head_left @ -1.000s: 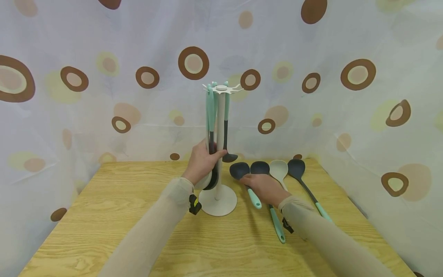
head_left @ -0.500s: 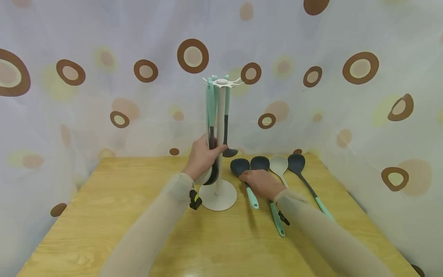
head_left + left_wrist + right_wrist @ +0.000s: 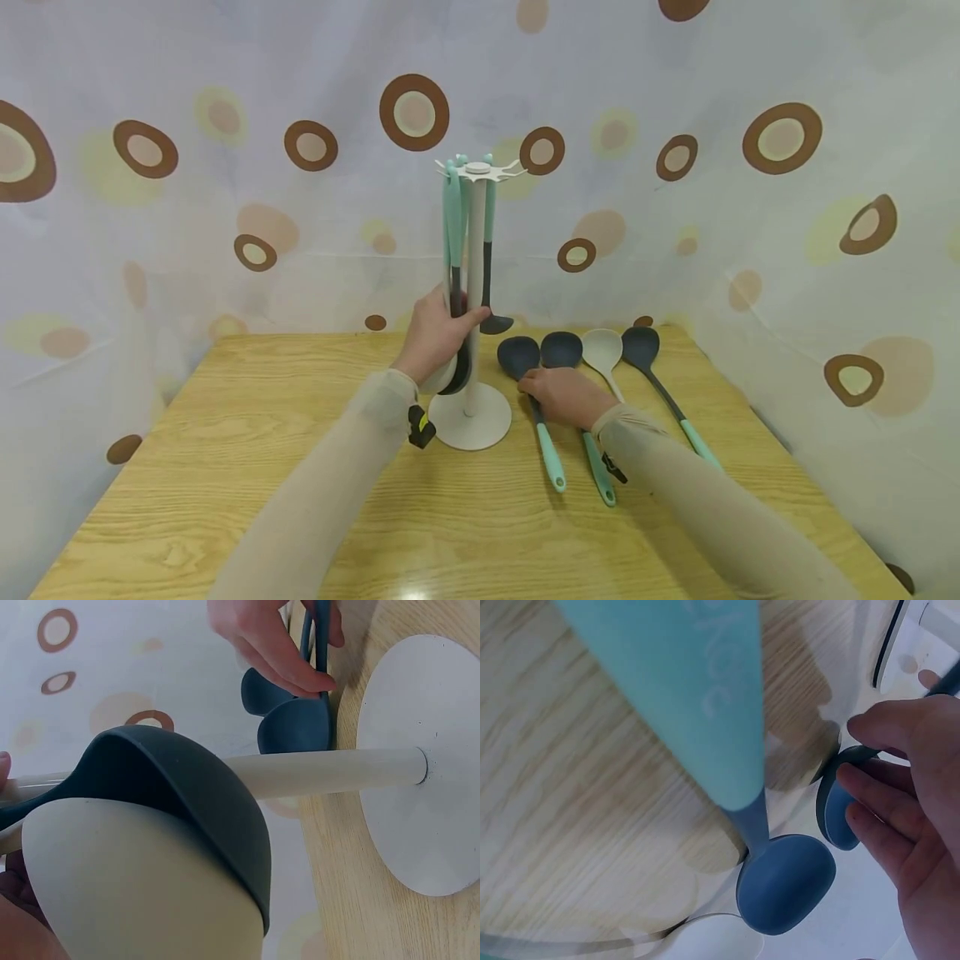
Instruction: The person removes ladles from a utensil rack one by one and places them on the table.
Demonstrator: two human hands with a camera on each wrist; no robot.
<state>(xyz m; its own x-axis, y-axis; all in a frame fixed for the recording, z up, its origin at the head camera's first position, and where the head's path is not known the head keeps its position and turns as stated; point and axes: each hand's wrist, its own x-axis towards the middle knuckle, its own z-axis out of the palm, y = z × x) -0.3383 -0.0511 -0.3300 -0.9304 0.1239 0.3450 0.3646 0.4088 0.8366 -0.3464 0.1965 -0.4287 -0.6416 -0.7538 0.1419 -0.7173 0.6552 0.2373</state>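
My left hand (image 3: 435, 333) grips the pole of a white utensil stand (image 3: 471, 417), its thumb lying across the pole. Turquoise-handled utensils (image 3: 453, 217) hang beside the pole at that hand; a dark ladle (image 3: 497, 323) hangs on the other side. The left wrist view shows a big dark bowl (image 3: 225, 817) overlapping a white one (image 3: 135, 877). Over on the table, my right hand (image 3: 566, 396) pinches the leftmost dark spoon (image 3: 519, 357) at its neck. That spoon's turquoise handle points toward me. In the right wrist view, the fingers (image 3: 885, 832) reach around the neck, partly hiding it.
To the right lie a second dark spoon (image 3: 561, 348), partly under my right hand, a white spoon (image 3: 602, 348) and another dark spoon (image 3: 641, 346). The wooden table (image 3: 285, 467) ends at a patterned cloth (image 3: 315, 233) behind and at the right.
The leftmost spoon's handle end has swung down toward me and now shows longer. Both hands stay at their places; the whole scene shifts up slightly in the head view.
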